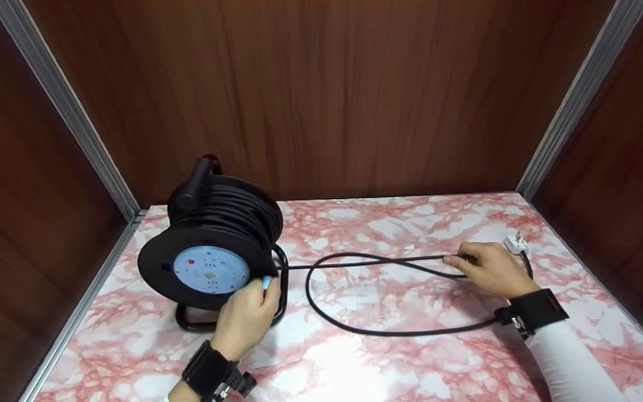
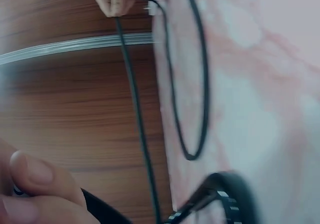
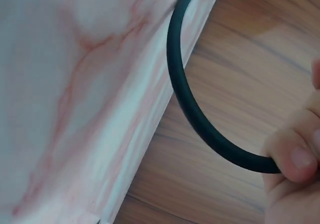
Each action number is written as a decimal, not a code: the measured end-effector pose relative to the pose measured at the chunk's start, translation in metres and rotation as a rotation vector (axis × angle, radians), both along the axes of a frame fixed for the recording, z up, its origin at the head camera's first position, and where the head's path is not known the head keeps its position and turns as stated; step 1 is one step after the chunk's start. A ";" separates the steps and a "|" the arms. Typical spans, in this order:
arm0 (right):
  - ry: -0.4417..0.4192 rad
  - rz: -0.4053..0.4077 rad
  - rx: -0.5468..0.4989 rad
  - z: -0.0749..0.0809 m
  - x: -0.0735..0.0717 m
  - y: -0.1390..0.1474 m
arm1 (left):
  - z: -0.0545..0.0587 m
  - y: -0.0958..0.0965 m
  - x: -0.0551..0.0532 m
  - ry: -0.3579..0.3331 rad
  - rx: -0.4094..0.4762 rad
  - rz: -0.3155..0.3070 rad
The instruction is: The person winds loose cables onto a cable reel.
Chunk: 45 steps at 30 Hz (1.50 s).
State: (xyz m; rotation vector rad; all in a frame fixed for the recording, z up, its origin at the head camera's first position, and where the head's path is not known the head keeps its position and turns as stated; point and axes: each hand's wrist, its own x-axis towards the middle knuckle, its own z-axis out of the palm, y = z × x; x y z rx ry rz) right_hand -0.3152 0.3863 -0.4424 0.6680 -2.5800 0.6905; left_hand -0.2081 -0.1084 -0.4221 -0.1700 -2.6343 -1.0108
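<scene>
A black cable reel (image 1: 232, 209) stands on its tubular frame at the left, its blue-grey socket face (image 1: 210, 270) turned toward me. My left hand (image 1: 249, 315) grips a small light-blue crank knob (image 1: 266, 282) at the right edge of the reel's disc. From the reel a black cable (image 1: 355, 264) runs right, fairly straight, to my right hand (image 1: 489, 271), which pinches it between thumb and fingers. The right wrist view shows the cable (image 3: 192, 108) curving away from that hand's fingers. Beyond the hand, the cable's white plug (image 1: 516, 243) lies with its pins upward.
A loose loop of the cable (image 1: 399, 333) spreads over the red-and-white marbled tabletop (image 1: 388, 368) between the hands. Brown wood-grain panels (image 1: 355, 100) with metal corner posts (image 1: 584, 95) enclose the back and sides. The reel's carrying handle (image 1: 198, 181) sticks up at its top.
</scene>
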 end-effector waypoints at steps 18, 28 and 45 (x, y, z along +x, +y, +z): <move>-0.112 0.058 0.091 -0.001 0.002 -0.006 | -0.023 -0.012 0.000 -0.156 -0.091 0.033; 0.044 -0.005 0.119 0.003 0.003 -0.005 | -0.031 -0.021 -0.002 -0.228 -0.095 0.047; 0.035 0.026 0.121 0.001 0.002 -0.003 | -0.046 -0.055 0.006 -0.223 -0.189 0.114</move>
